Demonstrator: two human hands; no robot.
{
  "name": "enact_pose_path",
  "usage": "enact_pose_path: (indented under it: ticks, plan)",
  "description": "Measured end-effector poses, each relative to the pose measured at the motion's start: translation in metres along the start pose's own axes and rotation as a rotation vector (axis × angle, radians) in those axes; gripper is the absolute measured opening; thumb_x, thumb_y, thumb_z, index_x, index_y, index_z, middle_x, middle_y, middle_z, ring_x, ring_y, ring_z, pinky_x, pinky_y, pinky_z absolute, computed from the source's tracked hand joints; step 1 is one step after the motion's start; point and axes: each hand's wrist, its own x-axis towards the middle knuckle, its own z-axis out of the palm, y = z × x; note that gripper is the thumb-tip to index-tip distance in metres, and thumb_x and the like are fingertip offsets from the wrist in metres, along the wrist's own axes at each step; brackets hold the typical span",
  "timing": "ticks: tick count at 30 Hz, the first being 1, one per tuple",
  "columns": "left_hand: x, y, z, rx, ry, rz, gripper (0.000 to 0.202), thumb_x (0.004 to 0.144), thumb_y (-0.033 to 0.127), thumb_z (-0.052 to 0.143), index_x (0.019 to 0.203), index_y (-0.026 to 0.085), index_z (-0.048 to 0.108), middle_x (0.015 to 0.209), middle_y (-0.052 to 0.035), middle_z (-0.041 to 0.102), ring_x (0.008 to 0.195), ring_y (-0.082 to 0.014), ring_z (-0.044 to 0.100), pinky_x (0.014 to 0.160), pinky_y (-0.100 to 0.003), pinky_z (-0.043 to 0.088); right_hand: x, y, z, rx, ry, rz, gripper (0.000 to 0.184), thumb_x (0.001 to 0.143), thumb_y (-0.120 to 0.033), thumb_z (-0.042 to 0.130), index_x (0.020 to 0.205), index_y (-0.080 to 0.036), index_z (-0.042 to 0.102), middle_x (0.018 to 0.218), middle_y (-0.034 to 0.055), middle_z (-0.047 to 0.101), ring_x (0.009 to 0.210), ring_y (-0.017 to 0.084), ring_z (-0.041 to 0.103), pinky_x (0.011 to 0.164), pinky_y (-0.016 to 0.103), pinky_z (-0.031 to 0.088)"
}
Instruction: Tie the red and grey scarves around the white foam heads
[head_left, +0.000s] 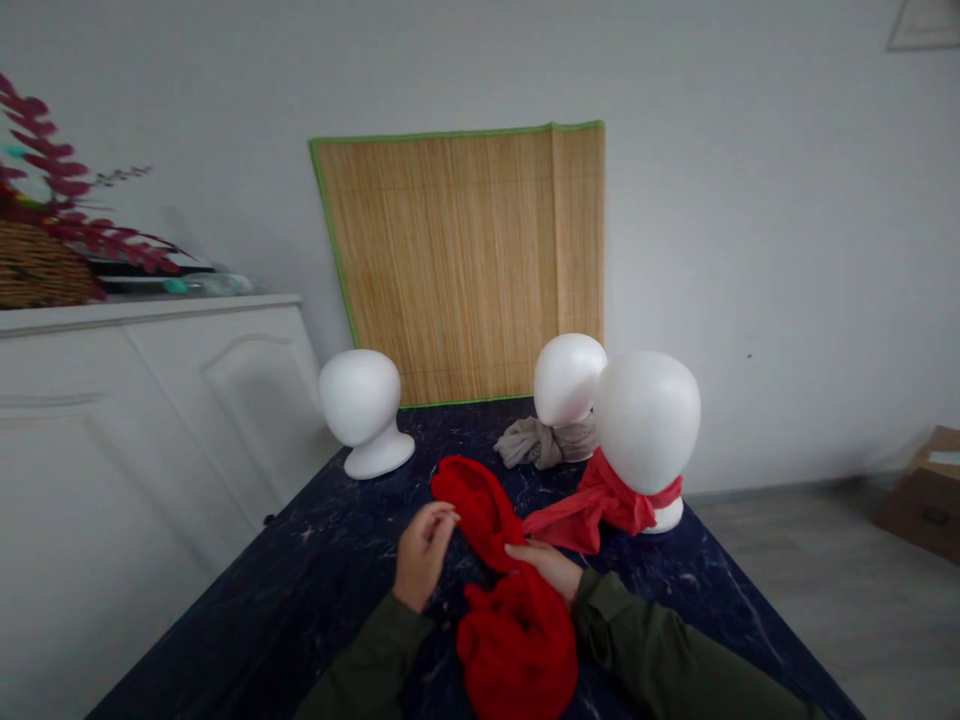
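Head view, bright red scarf (517, 640) bunched, left hand (421, 552) and right hand (546, 566) pinching it

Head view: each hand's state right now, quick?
Left hand: curled, pinching the red scarf.
Right hand: resting on the red scarf; grip cannot be told.

Soft, even daylight with faint shadows; slightly blurred throughout, edges bowed by the wide lens.
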Motion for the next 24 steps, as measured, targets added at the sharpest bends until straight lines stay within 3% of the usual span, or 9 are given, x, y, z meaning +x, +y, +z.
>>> enact_pose_path:
  ticks: [4,7,9,13,17,21,24]
  plan:
    - [0.066,-0.076,-0.036,0.244,0.269,-0.146,0.039,0.072,0.038,0.046,0.097,0.009,0.056,0.099,-0.0172,0.062,0.097,-0.0300,0.057,0.090,-0.045,0.043,-0.012,0.011,0.002,0.006,-0.032,0.085,0.056,0.051,-0.040,0.083,0.091,-0.007,0.062,0.078,0.0065,0.065,0.071,0.017,0.060,0.076,0.031,0.045]
    - [0.095,-0.107,-0.049,0.375,0.401,-0.198,0.050,0.070,0.037,0.048,0.105,0.002,0.053,0.109,-0.0241,0.056,0.109,-0.0372,0.049,0.096,-0.051,0.034,-0.013,0.016,0.001,-0.173,-0.162,0.224,0.053,0.045,-0.045,0.083,0.078,-0.008,0.064,0.066,0.0026,0.062,0.056,0.011,0.054,0.067,0.027,0.043]
    - [0.108,-0.114,-0.048,0.420,0.453,-0.197,0.059,0.070,0.041,0.051,0.113,0.001,0.049,0.115,-0.0250,0.053,0.113,-0.0384,0.045,0.098,-0.052,0.032,-0.010,0.017,-0.001,-0.266,-0.238,0.304,0.054,0.043,-0.048,0.083,0.076,-0.009,0.065,0.063,0.0004,0.060,0.052,0.010,0.051,0.066,0.028,0.043]
    - [0.129,-0.116,-0.036,0.457,0.503,-0.184,0.071,0.068,0.050,0.056,0.120,0.004,0.042,0.119,-0.0225,0.051,0.113,-0.0377,0.046,0.096,-0.049,0.035,-0.007,0.018,-0.002,-0.331,-0.284,0.353,0.057,0.041,-0.047,0.084,0.082,-0.012,0.066,0.067,-0.0021,0.059,0.062,0.012,0.054,0.070,0.027,0.044]
    - [0.150,-0.128,-0.029,0.483,0.532,-0.309,0.086,0.060,0.062,0.061,0.119,0.002,0.042,0.115,-0.0246,0.054,0.107,-0.0403,0.051,0.089,-0.050,0.041,-0.002,0.018,0.000,-0.370,-0.370,0.339,0.048,0.045,-0.043,0.083,0.077,-0.012,0.065,0.074,-0.0042,0.060,0.070,0.009,0.053,0.074,0.020,0.042]
    - [0.164,-0.143,-0.029,0.450,0.527,-0.436,0.103,0.048,0.068,0.066,0.123,0.005,0.035,0.122,-0.0225,0.051,0.110,-0.0417,0.049,0.090,-0.055,0.040,0.006,0.020,-0.002,-0.338,-0.442,0.372,0.049,0.044,-0.042,0.083,0.078,-0.012,0.065,0.078,-0.0033,0.062,0.072,0.008,0.054,0.072,0.016,0.043]
    - [0.169,-0.151,-0.030,0.404,0.476,-0.444,0.106,0.043,0.067,0.070,0.123,0.008,0.035,0.125,-0.0200,0.048,0.113,-0.0440,0.044,0.092,-0.060,0.035,0.009,0.022,-0.004,-0.312,-0.437,0.387,0.050,0.043,-0.042,0.084,0.079,-0.012,0.066,0.080,-0.0034,0.063,0.071,0.008,0.055,0.068,0.014,0.044]
